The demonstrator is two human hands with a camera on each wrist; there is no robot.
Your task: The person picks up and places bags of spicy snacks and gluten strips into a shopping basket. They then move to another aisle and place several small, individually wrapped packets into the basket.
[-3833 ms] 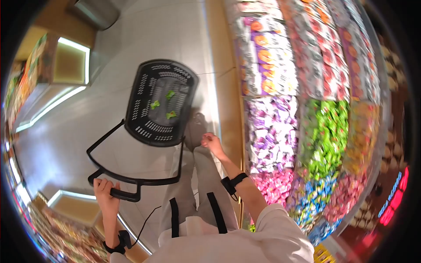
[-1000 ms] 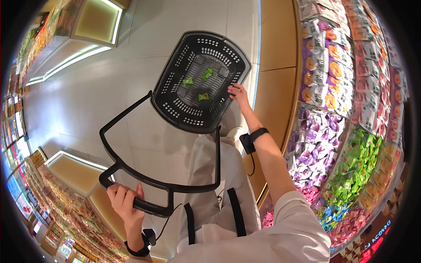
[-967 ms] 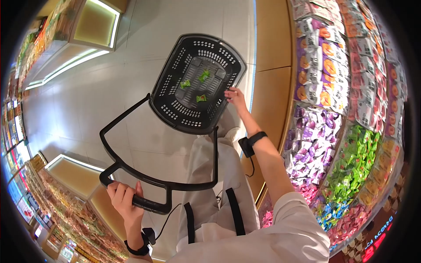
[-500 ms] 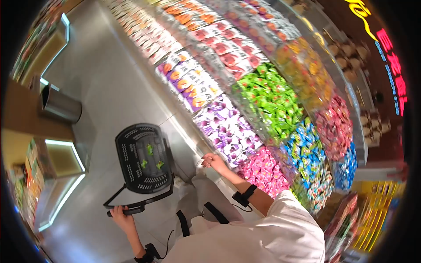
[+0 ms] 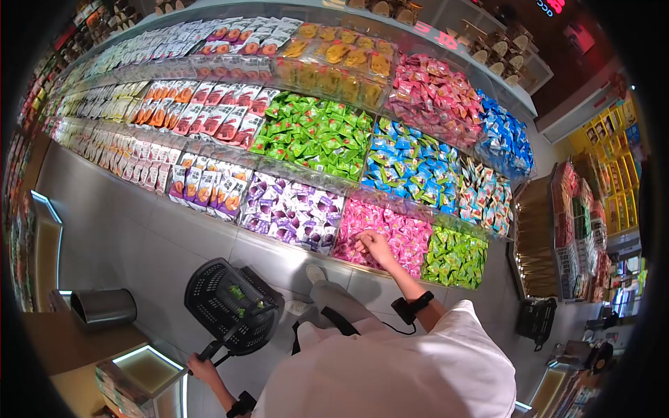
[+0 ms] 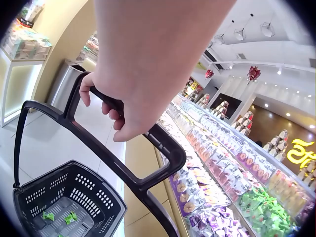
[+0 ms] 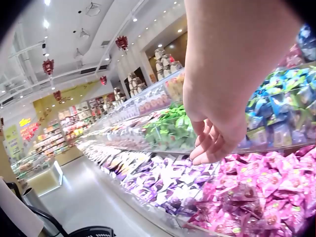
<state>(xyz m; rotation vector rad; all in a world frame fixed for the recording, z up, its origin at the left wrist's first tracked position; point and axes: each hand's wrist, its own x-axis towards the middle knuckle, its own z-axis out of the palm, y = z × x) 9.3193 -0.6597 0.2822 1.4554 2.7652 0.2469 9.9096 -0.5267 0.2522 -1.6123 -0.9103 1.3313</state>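
My left hand (image 5: 202,369) grips the handle (image 6: 101,153) of a black plastic shopping basket (image 6: 101,195), fingers curled round the bar. The basket hangs low at my left side in the head view. A few small green packets (image 6: 70,217) lie on its slotted floor. Over the bin of pink-wrapped candies (image 7: 261,192) is my right hand (image 5: 375,247), palm down. Its fingers are loosely bent, with nothing visible in them. Purple-and-white packets (image 5: 293,212) fill the neighbouring bin to the left, close to the fingertips in the right wrist view.
Tiered clear bins hold green packets (image 5: 317,132), blue packets (image 5: 411,164) and light-green packets (image 5: 456,258). A metal trash can (image 5: 104,306) and a lit display stand (image 5: 143,369) are at the left. Another black basket (image 5: 535,320) stands at the right.
The head view has swung right, bringing the candy bins across the front. My right hand has gone from the basket's rim to above the pink candies. The left hand keeps holding the basket handle.
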